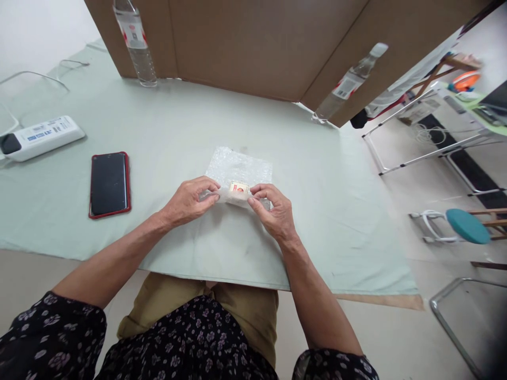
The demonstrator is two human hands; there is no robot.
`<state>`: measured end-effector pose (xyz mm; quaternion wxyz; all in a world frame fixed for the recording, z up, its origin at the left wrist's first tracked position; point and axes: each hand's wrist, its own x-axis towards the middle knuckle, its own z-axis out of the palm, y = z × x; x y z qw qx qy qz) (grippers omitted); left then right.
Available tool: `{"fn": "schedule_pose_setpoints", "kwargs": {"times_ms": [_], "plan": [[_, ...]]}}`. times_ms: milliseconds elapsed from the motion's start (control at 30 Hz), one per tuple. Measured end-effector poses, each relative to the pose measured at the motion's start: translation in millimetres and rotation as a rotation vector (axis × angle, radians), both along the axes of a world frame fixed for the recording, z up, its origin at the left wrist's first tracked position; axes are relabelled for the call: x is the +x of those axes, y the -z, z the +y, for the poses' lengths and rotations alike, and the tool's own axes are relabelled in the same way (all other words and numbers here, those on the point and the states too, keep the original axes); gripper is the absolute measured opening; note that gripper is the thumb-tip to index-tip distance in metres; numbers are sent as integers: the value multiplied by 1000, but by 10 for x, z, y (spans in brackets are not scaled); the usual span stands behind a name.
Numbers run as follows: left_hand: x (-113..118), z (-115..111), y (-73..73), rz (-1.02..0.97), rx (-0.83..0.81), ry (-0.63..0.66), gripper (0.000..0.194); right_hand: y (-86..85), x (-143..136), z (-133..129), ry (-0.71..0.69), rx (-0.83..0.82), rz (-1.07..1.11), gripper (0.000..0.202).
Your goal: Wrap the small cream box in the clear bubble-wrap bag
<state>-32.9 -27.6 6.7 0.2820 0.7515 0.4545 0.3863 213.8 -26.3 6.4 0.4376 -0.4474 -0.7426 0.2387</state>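
A table under a pale green cloth (336,200) spreads beneath and around the hands, its near edge running just short of the person's lap. Beyond the grip stands a broad brown cardboard panel (253,47), creased into sections. Well off to the right of the grip, over a pale floor, are a metal-framed table with a green top (494,126) and, nearer, a round teal stool (467,226). In front of the panel stand two clear labelled bottles, one (137,42) beyond and left of the grip, the other (348,87) beyond and right. Far left of the grip lies a white device (47,138); nearer to it, a dark-screened phone (110,184) in a red case. The left hand (194,198) and right hand (275,211) each pinch the near edge of a sheet of bubble wrap (240,166), clear and crinkled, lying mostly flat beyond the fingers. Between the two grips, on the wrap, is a small cream box (239,186) with red print, its lower part veiled by the raised edge.
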Motion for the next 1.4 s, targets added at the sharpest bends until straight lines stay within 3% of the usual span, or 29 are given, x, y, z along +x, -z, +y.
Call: {"fn": "schedule_pose_setpoints", "kwargs": {"times_ms": [200,667,1167,1400], "plan": [[7,11,-33,-99,-181,-33,18,7,-2,6,7,-12,26,14],[18,18,-43,-121,-262,-84,23,23,-2,12,14,-19,41,14],[12,29,-68,-46,-192,-52,23,16,11,23,17,-63,46,11],[93,59,9,-156,-153,2,14,42,-27,74,-64,-128,42,9]]}}
